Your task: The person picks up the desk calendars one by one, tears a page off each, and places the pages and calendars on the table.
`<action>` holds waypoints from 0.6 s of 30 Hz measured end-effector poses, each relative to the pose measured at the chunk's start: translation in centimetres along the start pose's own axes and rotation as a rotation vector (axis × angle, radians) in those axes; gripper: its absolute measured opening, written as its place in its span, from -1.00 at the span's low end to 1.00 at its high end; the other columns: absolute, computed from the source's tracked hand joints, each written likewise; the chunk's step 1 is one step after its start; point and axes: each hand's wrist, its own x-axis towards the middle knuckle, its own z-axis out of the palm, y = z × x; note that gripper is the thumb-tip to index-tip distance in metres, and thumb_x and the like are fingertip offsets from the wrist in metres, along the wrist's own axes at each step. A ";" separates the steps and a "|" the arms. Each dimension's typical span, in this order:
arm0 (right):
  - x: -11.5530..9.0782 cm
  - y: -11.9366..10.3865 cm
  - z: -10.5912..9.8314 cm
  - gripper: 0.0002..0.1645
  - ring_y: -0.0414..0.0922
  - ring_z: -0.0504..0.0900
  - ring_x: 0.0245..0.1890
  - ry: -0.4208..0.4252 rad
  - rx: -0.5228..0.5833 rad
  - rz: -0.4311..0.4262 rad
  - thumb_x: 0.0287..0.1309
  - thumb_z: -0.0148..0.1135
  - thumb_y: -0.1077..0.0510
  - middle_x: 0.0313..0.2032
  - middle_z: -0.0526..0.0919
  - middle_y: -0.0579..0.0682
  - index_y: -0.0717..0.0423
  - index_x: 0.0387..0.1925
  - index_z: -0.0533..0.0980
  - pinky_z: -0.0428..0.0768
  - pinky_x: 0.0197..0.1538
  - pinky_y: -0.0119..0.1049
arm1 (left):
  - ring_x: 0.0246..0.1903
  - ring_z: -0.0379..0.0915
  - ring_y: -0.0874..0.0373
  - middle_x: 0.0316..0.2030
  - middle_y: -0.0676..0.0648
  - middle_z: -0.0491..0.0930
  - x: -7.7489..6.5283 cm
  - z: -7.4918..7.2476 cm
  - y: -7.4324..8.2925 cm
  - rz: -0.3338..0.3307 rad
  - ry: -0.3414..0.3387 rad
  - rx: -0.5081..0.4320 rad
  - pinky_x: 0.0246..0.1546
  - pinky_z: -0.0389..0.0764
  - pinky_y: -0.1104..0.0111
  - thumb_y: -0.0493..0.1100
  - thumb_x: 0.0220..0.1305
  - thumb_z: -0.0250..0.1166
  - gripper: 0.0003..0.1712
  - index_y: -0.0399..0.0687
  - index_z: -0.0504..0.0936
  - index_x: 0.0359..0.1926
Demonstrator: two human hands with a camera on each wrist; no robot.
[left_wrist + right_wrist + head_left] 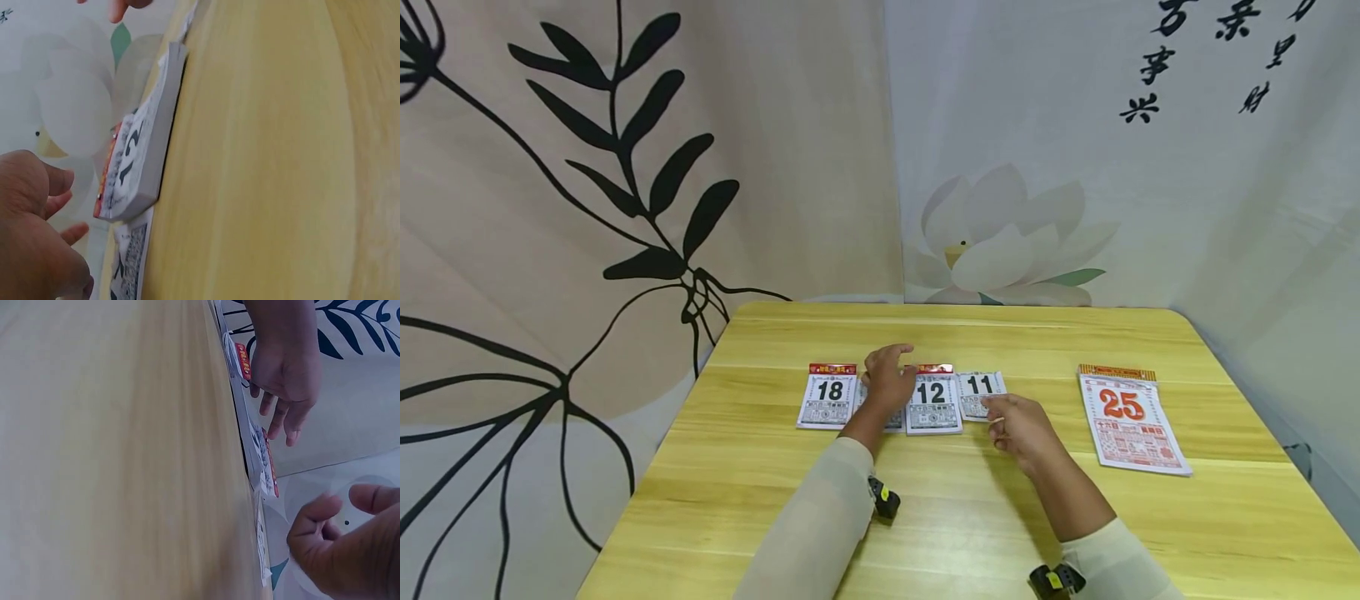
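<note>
In the head view, my left hand (pixel 889 382) hovers, fingers loosely bent, above a partly hidden paper (pixel 895 422) between two tear-off calendar pads. One pad (pixel 829 398) reads 18; the other (pixel 934 404) reads 12, and both have red headers. My right hand (pixel 1024 429) hangs by the lower right corner of a thin paper marked 11 (pixel 979 394). From the right wrist view, a gap shows between that hand's bent fingers (pixel 306 528) and the paper. Neither hand holds anything. The left wrist view has the 12 pad (pixel 140 147) beside my left hand (pixel 37 231).
A larger calendar pad with a red 25 (pixel 1135 421) lies at the right of the wooden table (pixel 955 525). Behind the table's far edge hangs a printed cloth (pixel 820 150) with leaves, a lotus and characters. Each wrist wears a small black camera (pixel 884 500).
</note>
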 end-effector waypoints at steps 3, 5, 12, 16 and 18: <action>-0.1 -0.2 -0.3 -0.51 -0.20 0.52 -0.28 0.036 -0.010 -0.009 0.64 0.13 0.09 -0.09 0.52 -0.02 0.38 0.34 0.48 0.50 -0.32 -0.38 | 0.65 -0.02 -0.27 0.55 -0.16 0.42 -0.2 0.0 0.5 0.004 -0.003 -0.018 0.48 0.06 -0.28 -0.13 0.61 0.24 -0.56 0.00 0.59 0.42; -0.1 -0.3 -0.5 -0.50 -0.17 0.51 -0.15 0.066 -0.012 -0.013 0.66 0.09 0.10 0.10 0.49 0.04 0.36 0.38 0.46 0.54 -0.27 -0.39 | 0.65 -0.03 -0.27 0.55 -0.17 0.41 -0.4 0.0 0.8 0.002 -0.006 -0.018 0.47 0.07 -0.29 -0.12 0.61 0.25 -0.56 -0.01 0.60 0.41; 0.0 -0.4 -0.8 -0.51 -0.05 0.42 0.11 0.134 -0.034 -0.022 0.65 0.10 0.08 0.30 0.44 0.07 0.28 0.40 0.44 0.59 -0.12 -0.34 | 0.65 -0.02 -0.29 0.55 -0.18 0.40 -1.3 0.1 2.1 -0.002 -0.038 0.014 0.49 0.02 -0.32 -0.09 0.62 0.28 -0.52 -0.03 0.57 0.45; 0.0 -0.4 -0.8 -0.47 0.03 0.40 0.22 0.131 -0.067 -0.027 0.65 0.11 0.07 0.31 0.46 0.09 0.26 0.45 0.40 0.53 0.08 -0.19 | 0.67 -0.06 -0.32 0.56 -0.21 0.38 -1.8 0.3 2.7 0.006 -0.053 0.065 0.51 -0.03 -0.36 -0.07 0.57 0.32 -0.45 -0.06 0.54 0.48; 0.0 -0.4 -0.8 -0.45 0.06 0.39 0.28 0.125 -0.085 -0.033 0.65 0.10 0.07 0.36 0.45 0.13 0.26 0.47 0.37 0.49 0.16 -0.12 | 0.69 -0.09 -0.33 0.59 -0.23 0.34 -1.9 0.5 2.7 0.020 -0.058 0.104 0.53 -0.05 -0.40 -0.03 0.56 0.33 -0.40 -0.06 0.51 0.51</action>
